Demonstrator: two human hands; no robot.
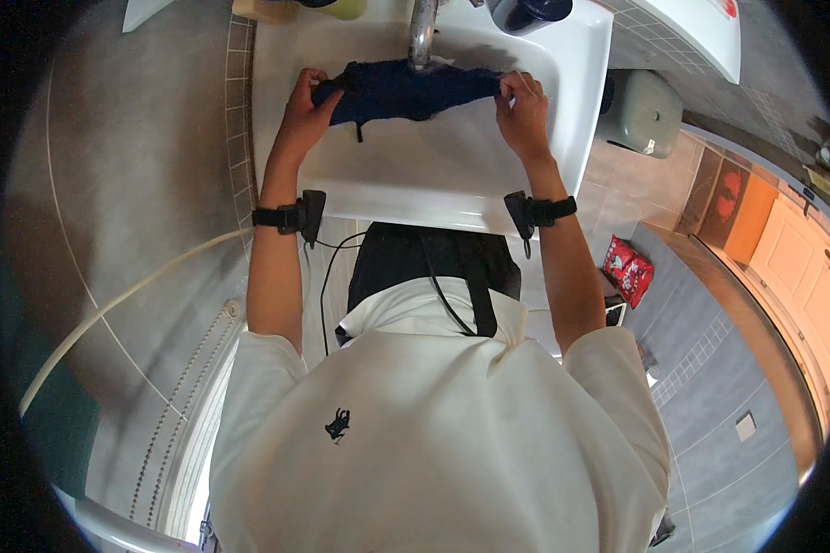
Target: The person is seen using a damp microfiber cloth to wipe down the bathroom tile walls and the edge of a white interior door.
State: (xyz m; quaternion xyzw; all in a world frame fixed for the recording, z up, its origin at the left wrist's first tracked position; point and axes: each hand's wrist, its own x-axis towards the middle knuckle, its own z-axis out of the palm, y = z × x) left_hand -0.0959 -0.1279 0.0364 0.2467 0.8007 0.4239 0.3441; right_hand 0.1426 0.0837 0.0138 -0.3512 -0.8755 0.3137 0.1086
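A dark blue cloth is stretched sideways between my two hands, over the basin of a white sink. My left hand is closed on its left end, thumb toward the middle. At the other end, my right hand pinches the cloth's corner. The chrome faucet comes down from the back, its tip at the cloth's upper edge. A short dark strip hangs from the cloth's lower edge near my left hand. Whether water is running cannot be made out.
A dark-topped container stands on the sink's back right rim, and a yellow-green item sits at the back left. Right of the sink is a grey-green dispenser. A red package lies lower right. Black cables hang near my waist.
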